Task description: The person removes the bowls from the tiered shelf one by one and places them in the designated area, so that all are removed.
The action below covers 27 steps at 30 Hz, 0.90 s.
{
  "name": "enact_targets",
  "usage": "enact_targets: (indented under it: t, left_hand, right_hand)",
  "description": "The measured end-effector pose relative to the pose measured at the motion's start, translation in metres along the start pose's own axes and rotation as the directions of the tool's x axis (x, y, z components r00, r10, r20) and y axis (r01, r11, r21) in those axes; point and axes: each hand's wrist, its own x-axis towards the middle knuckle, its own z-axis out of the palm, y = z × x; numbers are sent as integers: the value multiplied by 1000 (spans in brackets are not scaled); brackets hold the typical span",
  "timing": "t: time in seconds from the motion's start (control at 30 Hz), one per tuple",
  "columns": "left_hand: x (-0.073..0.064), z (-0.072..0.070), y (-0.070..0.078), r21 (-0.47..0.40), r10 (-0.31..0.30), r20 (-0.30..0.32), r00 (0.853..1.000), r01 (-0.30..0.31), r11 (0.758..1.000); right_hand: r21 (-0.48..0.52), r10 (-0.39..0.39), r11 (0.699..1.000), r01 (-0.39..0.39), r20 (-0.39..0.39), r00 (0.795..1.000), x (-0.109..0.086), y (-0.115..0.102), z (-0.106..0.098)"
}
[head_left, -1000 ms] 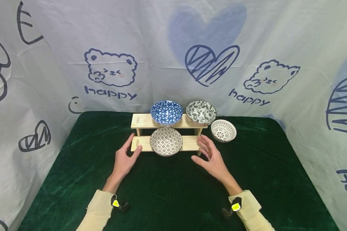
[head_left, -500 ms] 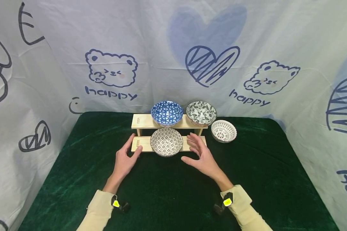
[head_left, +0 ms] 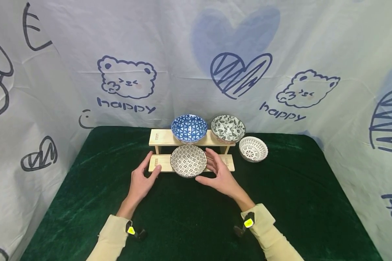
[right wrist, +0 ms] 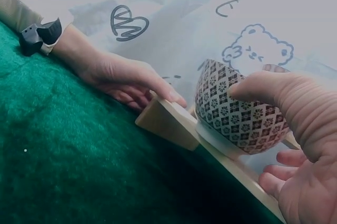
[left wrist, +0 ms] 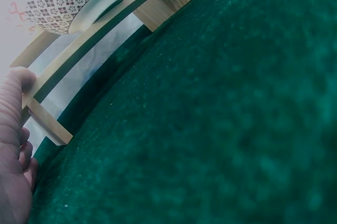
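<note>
"On the green cloth (head_left: 189, 217), what's held?"
"A wooden rack (head_left: 163, 137), left end gripped by the left hand (head_left: 141, 182)."
"The brown-patterned bowl (head_left: 188, 161)?"
"On the near shelf (head_left: 229, 162), right hand (head_left: 224, 180) spread around its right side; contact unclear."

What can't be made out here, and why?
Head: stamps on the stand, too small to read.
Head: stretch of stand beneath the front bowl, hidden by that bowl.
Left wrist: part of front bowl, cut off by top edge.
Left wrist: part of left hand, cut off by left edge.
</note>
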Motion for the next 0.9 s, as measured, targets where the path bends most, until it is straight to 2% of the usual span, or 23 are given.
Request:
enact_targets:
  t: [0.17,0.37,0.5,0.9]
  left_hand:
    - [-1,0,-1,2,-4,-2,1000,4,1000]
    - [-1,0,-2,8,-1,-10,1000,1,1000]
    - [-1,0,-2,5,-3,-8,1000,3,1000]
    - [0,0,0,0,-4,-4,1000,4,1000]
  right_hand:
    - [-11,25,1000,-25,15,1000,5,1,5]
    - [38,18,999,-19,27,999,11,3,13]
    - [66,15,998,-16,17,1000,13,3,19]
    - [56,12,998,-10,-22,1000,17,5,26]
